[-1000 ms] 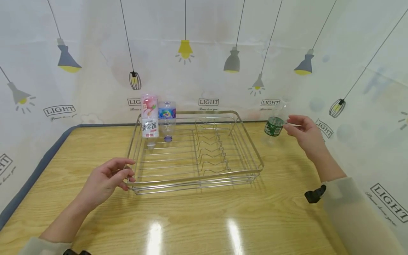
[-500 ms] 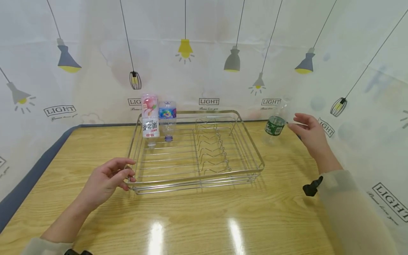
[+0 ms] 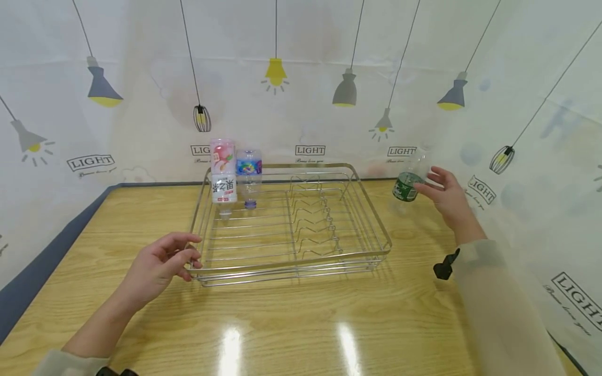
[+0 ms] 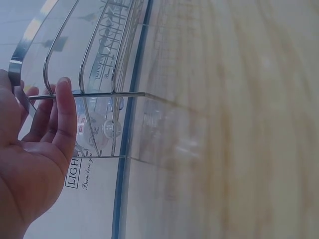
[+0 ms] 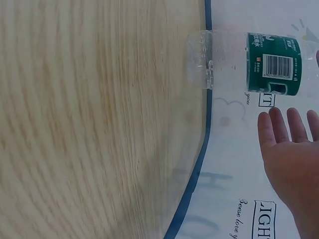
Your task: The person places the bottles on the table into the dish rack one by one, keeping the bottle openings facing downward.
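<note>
My left hand (image 3: 160,263) holds the front left corner of a metal wire dish rack (image 3: 291,265). In the left wrist view its fingers curl over the rack's rim and wires. Right of the rack, a clear plastic bottle (image 3: 405,186) with a green label stands upright on the table. Beside that bottle is my right hand (image 3: 447,201), its thumb overlapping the label in the head view. The right wrist view shows several fingers (image 5: 297,127) of this hand straight, a little apart from the label. Two bottles stand upside down in the rack: a pink-and-white fruit tea bottle (image 3: 223,172) and a blue-labelled bottle (image 3: 249,172).
The wooden table (image 3: 282,318) ends at a cloth backdrop (image 3: 310,115) printed with lamps, along a dark blue strip. A row of bent wire dividers (image 3: 312,214) runs through the middle and right part of the rack.
My right hand first drew slightly away from the green-labelled bottle, then moved back in, closer to it. The left hand has stayed on the rack's corner.
</note>
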The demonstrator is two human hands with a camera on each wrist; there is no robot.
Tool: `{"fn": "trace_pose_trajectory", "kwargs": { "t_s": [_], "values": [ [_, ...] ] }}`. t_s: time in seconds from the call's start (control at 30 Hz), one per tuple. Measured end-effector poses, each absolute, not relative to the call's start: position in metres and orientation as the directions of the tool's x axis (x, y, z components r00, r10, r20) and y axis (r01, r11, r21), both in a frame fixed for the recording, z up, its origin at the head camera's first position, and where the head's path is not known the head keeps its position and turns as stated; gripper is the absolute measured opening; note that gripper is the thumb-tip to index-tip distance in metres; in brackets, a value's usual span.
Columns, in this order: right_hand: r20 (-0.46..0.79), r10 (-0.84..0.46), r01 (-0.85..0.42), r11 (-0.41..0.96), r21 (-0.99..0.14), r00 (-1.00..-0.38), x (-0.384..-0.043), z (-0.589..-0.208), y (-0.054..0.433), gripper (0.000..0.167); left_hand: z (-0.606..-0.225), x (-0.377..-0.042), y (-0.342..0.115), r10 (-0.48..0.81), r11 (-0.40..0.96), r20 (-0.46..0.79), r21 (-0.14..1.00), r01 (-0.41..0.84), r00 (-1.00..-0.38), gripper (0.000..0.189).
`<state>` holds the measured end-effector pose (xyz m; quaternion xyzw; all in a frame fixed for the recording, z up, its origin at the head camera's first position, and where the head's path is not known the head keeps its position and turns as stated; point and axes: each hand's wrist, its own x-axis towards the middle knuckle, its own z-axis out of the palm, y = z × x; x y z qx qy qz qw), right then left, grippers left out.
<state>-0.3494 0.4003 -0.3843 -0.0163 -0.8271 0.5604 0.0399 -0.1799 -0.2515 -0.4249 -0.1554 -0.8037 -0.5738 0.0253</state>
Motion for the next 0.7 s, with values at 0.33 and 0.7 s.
{"fn": "trace_pose_trajectory", "kwargs": {
  "t_s": [0.33, 0.7],
  "values": [
    [0.042, 0.045, -0.022, 0.374, -0.927, -0.998, -0.352, -0.381, 0.387, 0.104, -0.425, -0.179, -0.252, 0.221, 0.281, 0.23, 0.916, 0.287, -0.948, 0.03],
    [0.061, 0.051, -0.037, 0.387, -0.921, -0.997, -0.354, -0.38, 0.377, 0.098, -0.426, -0.18, -0.253, 0.227, 0.276, 0.224, 0.918, 0.283, -0.948, 0.032]
  ]
}}
